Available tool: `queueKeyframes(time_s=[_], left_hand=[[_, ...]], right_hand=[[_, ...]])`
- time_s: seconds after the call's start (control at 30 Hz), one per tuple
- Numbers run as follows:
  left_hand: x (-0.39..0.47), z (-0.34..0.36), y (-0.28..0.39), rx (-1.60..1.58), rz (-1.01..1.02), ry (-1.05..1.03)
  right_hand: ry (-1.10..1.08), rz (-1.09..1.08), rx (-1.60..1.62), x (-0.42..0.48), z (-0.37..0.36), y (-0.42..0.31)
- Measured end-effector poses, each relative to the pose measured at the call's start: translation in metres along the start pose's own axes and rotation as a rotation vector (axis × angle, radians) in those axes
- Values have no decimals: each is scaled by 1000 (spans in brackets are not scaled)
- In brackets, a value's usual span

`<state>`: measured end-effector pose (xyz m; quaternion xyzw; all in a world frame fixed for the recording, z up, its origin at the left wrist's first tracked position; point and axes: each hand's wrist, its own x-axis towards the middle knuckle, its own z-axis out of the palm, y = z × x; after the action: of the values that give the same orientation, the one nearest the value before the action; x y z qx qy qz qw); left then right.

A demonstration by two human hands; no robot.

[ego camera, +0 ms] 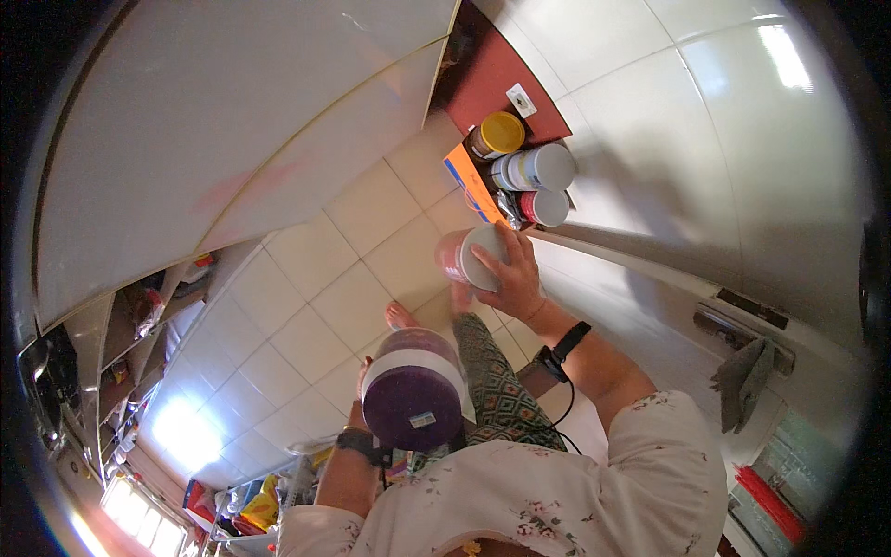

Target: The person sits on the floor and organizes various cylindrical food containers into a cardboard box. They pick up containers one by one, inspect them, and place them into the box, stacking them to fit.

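My left hand (364,376) is wrapped around the side of a large jar (413,407) with a dark purple lid and a white band, held close to my body. A small sticker is on its lid. My right hand (514,273) grips a pinkish jar (452,255) by its white lid, with fingers spread over the top. Just beyond that hand stands an orange box (475,182) holding several lidded containers. Among them are a jar with a yellow lid (502,133), a tub with a pale lid (555,167) and a red container with a white lid (550,208).
White tiled wall (647,125) runs along the right, with a grey cloth (746,383) hanging there. A large pale cabinet door (243,125) looms at upper left, near open shelves (139,348). A rack of packets (257,505) stands at lower left on the tiled floor (348,278).
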<state>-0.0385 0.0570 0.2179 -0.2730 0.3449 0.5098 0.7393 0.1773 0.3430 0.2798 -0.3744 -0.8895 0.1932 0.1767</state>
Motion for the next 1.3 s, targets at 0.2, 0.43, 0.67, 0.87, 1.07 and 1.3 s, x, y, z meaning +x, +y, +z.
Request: queueKeyframes(time_s=[0.2, 0.43, 0.67, 0.87, 1.07, 1.3], left_hand=[[7, 6, -5, -13, -6, 6], [12, 7, -13, -55, 10, 4], [17, 3, -19, -93, 27, 5], [18, 1, -19, -106, 40, 21], [20, 1, -22, -119, 45, 30], [25, 7, -20, -122, 29, 25]], right_hand=[[85, 59, -38, -1, 10, 10], [299, 173, -156, 51, 0, 71], [474, 364, -243, 130, 7, 148], [473, 372, -334, 153, 27, 181], [458, 411, -377, 160, 32, 182], [422, 384, -395, 157, 28, 186]])
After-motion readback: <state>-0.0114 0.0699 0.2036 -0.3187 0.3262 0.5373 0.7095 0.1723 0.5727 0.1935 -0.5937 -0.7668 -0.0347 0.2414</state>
